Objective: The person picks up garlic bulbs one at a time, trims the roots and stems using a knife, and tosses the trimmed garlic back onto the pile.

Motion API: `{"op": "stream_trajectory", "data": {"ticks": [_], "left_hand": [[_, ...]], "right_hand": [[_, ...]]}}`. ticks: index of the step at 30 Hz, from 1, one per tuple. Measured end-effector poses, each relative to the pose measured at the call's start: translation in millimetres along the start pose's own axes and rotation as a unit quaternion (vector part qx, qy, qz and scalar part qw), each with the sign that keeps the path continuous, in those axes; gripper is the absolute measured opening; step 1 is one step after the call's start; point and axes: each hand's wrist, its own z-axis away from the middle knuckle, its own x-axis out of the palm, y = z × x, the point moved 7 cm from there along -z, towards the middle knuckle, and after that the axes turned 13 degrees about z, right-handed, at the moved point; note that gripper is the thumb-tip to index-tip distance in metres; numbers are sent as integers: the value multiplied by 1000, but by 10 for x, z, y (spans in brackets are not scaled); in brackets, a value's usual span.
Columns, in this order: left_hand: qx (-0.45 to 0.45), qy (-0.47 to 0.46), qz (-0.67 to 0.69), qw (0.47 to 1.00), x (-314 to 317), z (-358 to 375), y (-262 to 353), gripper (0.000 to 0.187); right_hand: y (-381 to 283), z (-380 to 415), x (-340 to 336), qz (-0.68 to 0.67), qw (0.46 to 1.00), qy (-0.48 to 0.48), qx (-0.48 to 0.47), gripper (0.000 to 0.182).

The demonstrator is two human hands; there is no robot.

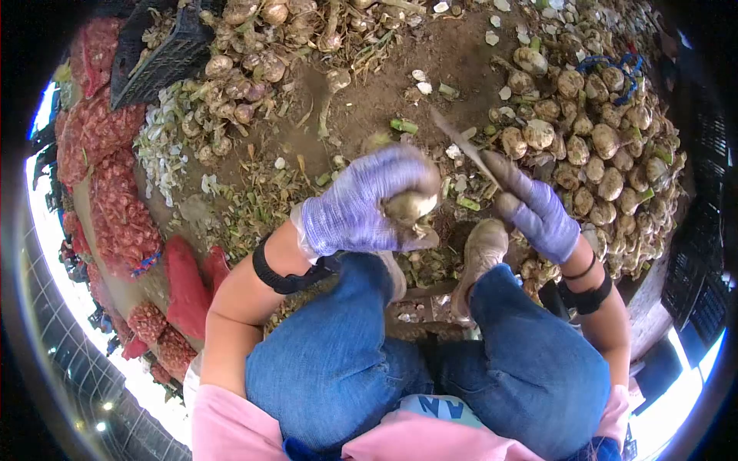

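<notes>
My left hand (377, 201), in a purple-and-white glove, is wrapped round a pale garlic bulb (411, 206) above the gap between my knees. To its right, my right hand (534, 209), gloved in purple with dark, dirty fingertips, grips a knife (467, 147). The blade points up and to the left, clear of the bulb and somewhat blurred. Cut stalk pieces (403, 126) and dry leaf scraps lie on the ground beneath and around both hands.
A large heap of garlic bulbs (603, 142) lies at right, with blue twine (626, 77) on it. Untrimmed garlic (265, 65) is piled at upper left beside a black crate (165, 54). Red mesh sacks (127, 211) line the left; black crates (696, 253) stand far right.
</notes>
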Motion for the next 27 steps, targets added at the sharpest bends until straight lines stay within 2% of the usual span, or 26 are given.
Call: {"op": "stream_trajectory", "data": {"ticks": [3,4,9,10,11,12,13,14,15,16,17,18,20,21,23,25,27], "left_hand": [[-32,-158,-31,986,105,89,-91,35],[-2,-94,-37,995,106,29,-19,38],[62,-175,-152,971,258,47,84,31],[62,-175,-164,969,248,55,149,31],[65,-176,-181,966,204,45,202,31],[105,-148,-184,966,69,62,301,29],[85,-84,-174,978,-111,102,290,26],[49,31,-160,986,-299,218,49,25],[-154,133,-17,979,-468,308,-312,24],[-309,289,139,895,-595,537,-628,26],[-261,312,259,876,-515,359,-607,40],[-178,238,314,902,-310,87,-434,52],[-32,137,121,983,-118,-290,-98,61],[51,108,30,992,-10,-437,73,67],[-120,92,-12,988,-206,-558,-159,71],[-329,202,-154,910,-764,-251,-872,72],[-406,255,-295,826,-1197,178,-1703,70]], "right_hand": [[-215,-8,6,4,998,-37,-56,56],[-280,-11,18,8,997,-42,-71,56],[-471,-61,78,37,993,-30,-104,53],[-298,-73,57,20,994,-110,19,52],[91,-97,65,97,982,-123,108,51],[565,56,145,153,984,-82,44,51],[738,124,179,123,988,-70,64,51],[909,193,213,92,991,-56,83,51],[934,306,299,-30,978,-67,195,51],[1068,349,430,-125,960,-61,241,53],[957,264,493,-139,962,-69,223,53],[833,179,519,-136,964,-79,213,53],[761,158,598,-116,970,-107,183,54],[793,183,633,-94,976,-122,157,55],[540,127,478,-63,972,-134,183,57],[583,161,468,-78,964,-129,220,57],[664,199,494,-95,952,-134,260,56]]}}
